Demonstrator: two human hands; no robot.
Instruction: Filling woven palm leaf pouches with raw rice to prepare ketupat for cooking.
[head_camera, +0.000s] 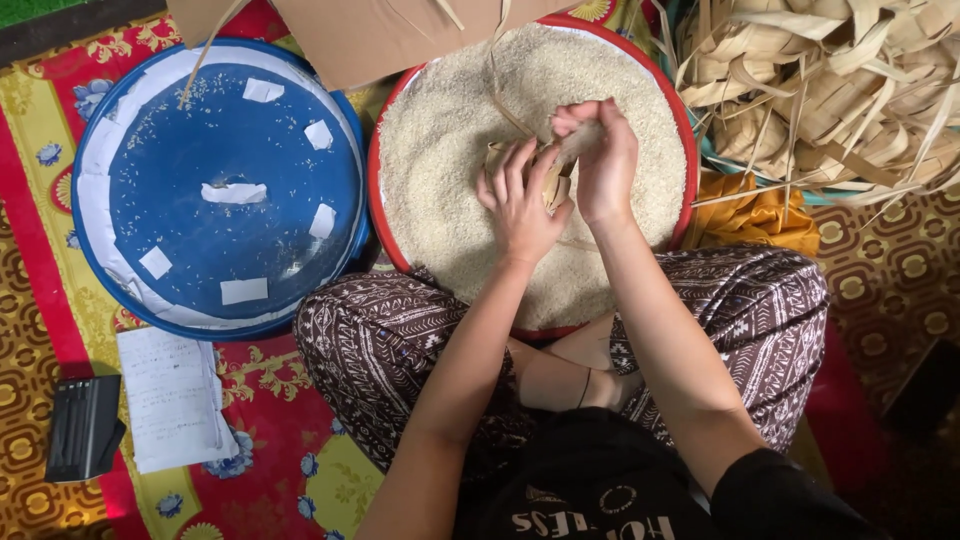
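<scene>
Just above frame centre, over the red basin (684, 150) of rice, the left hand (520, 205) cups a woven leaf pouch (553, 172), its mouth tilted toward upper right. The right hand (600, 160), fingers pinched, trickles rice into it.

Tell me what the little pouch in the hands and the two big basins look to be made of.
Pouch: woven palm-leaf strips, matte tan, plaited bands visible. Red-rimmed basin and blue basin: likely plastic, smooth, the blue one slightly glossy and patched with white tape.
</scene>
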